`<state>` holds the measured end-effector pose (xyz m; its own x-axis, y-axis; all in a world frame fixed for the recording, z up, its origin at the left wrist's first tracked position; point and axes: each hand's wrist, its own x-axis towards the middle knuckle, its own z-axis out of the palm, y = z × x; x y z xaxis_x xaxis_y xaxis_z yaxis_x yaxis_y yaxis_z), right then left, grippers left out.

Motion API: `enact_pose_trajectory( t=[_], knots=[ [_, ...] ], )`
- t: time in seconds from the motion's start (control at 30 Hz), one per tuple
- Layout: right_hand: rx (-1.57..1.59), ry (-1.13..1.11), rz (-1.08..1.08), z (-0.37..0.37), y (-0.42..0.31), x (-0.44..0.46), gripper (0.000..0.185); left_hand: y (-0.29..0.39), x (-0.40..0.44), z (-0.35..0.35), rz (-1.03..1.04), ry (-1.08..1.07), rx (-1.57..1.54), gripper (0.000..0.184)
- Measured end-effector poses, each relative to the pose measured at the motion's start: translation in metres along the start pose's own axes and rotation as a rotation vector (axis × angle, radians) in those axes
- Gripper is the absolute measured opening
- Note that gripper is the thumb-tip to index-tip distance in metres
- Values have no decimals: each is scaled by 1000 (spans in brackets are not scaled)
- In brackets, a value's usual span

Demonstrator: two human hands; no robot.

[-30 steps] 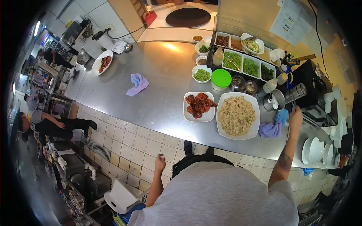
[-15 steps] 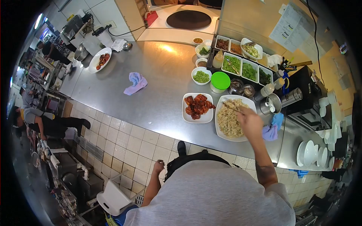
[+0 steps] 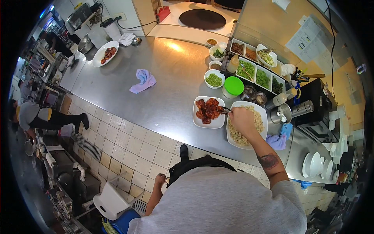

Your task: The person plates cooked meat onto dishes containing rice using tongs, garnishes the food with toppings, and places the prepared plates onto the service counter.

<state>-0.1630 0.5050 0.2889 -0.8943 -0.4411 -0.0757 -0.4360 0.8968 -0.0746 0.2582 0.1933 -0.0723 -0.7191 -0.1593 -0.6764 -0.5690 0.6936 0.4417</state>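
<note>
My right hand is closed on small metal tongs, held above the left edge of a white dish of fried rice. The tongs' tips reach the right side of the glazed chicken pieces, which sit in a square white dish to the left; I cannot tell whether they grip a piece. My left hand hangs low beside my waist, away from the counter, its fingers curled; whatever it may hold is hidden.
On the steel counter lie a cloth and an oval plate of chicken. A green-lidded tub, bowls and topping trays stand beyond the dishes. Plates are at right. A chair and co-worker are at left.
My right hand has moved left from over the rice toward the chicken, bringing the tongs to the pieces. My left hand stays low by my waist. The view has shifted slightly.
</note>
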Motion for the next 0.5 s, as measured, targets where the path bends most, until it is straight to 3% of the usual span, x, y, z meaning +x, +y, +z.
enact_pose_trajectory(
  t=[0.03,0.17,0.33,0.5],
  knots=[
    [-14,-8,-9,-1,2,3,25,-18,5,9,163,-96,225,18],
    [59,53,-84,-38,9,4,17,40,-34,-27,-421,41,-496,17],
    [66,-31,-409,-54,19,16,17,43,-12,-46,-417,114,-614,29],
    [-54,-61,-513,-36,11,21,18,59,7,-57,-337,242,-810,30]
  ],
)
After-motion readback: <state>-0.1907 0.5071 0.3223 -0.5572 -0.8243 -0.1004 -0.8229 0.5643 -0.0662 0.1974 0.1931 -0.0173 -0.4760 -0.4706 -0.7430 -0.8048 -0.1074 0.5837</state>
